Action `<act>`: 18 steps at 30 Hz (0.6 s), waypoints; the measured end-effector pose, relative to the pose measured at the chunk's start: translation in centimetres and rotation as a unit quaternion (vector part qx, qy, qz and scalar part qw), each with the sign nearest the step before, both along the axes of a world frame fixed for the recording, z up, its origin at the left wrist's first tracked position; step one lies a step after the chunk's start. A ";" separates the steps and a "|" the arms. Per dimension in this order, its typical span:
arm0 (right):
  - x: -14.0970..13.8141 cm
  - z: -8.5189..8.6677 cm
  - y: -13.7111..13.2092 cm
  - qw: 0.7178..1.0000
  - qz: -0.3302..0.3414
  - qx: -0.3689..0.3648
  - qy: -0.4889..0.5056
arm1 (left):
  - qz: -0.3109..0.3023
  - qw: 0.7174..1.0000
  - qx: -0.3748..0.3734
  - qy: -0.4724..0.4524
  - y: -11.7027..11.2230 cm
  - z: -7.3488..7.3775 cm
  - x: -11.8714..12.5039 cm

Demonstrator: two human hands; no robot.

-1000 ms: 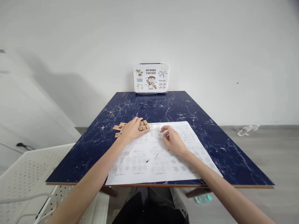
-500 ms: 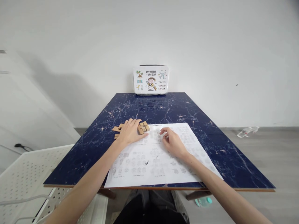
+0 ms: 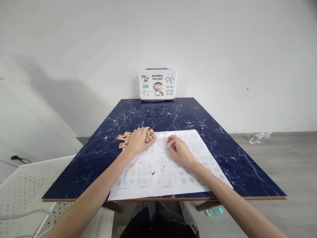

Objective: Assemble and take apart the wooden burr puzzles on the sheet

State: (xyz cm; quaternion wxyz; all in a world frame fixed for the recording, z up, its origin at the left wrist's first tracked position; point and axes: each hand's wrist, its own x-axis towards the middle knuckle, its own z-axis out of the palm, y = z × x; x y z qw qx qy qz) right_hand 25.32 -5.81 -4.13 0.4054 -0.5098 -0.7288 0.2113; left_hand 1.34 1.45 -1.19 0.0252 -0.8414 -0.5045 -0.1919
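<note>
Several notched wooden blocks (image 3: 151, 135), which look like puzzle pieces, lie at the far left corner of a printed white sheet (image 3: 158, 188). My left hand (image 3: 138, 140) is over them with its fingers bent around the cluster, and its palm hides the middle. Thin wooden ends (image 3: 123, 145) stick out past the left side of that hand, over the blue tabletop. On the sheet, to the right of the blocks, rests my right hand (image 3: 182, 150). Its fingers are loosely curled, with a gap between thumb and forefinger, and nothing shows in them.
A white cartoon-printed case (image 3: 158, 85) stands against the wall at the back of the dark blue marbled table (image 3: 160, 115). At the left is a white perforated rack (image 3: 37, 178) with a cable. Clear plastic items (image 3: 259, 138) and a bottle (image 3: 214, 212) lie on the floor.
The whole view has shifted slightly. Under my left hand the wooden pieces have turned a little, and more of their ends show on its left. My right hand keeps nearly the same pose.
</note>
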 end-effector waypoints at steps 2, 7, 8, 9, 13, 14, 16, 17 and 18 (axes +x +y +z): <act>0.0 -0.1 0.1 1.000 0.002 0.005 -0.001 | 0.002 1.000 0.006 -0.002 0.1 -0.1 0.1; 0.1 -0.2 0.3 1.000 0.006 0.009 -0.007 | 0.006 1.000 0.019 -0.010 0.5 -0.7 0.6; 0.1 -0.2 0.3 1.000 0.007 0.008 -0.008 | 0.008 1.000 0.020 -0.012 0.5 -0.8 0.6; 0.0 -0.2 0.3 1.000 0.008 0.006 -0.008 | 0.010 1.000 0.020 -0.013 0.6 -0.9 0.7; 0.0 -0.2 0.3 1.000 0.008 0.004 -0.007 | 0.008 1.000 0.020 -0.015 0.6 -0.9 0.9; 0.0 -0.2 0.3 1.000 0.009 0.004 -0.007 | 0.005 1.000 0.019 -0.015 0.6 -0.9 0.9; -0.1 -0.2 0.2 1.000 0.011 0.005 -0.007 | -0.003 1.000 0.015 -0.014 0.6 -0.9 0.8; 0.0 -0.2 0.2 1.000 0.012 0.005 -0.008 | -0.008 1.000 0.013 -0.014 0.7 -0.9 0.8; 0.0 -0.2 0.2 1.000 0.012 0.006 -0.008 | -0.011 1.000 0.012 -0.014 0.7 -0.9 0.7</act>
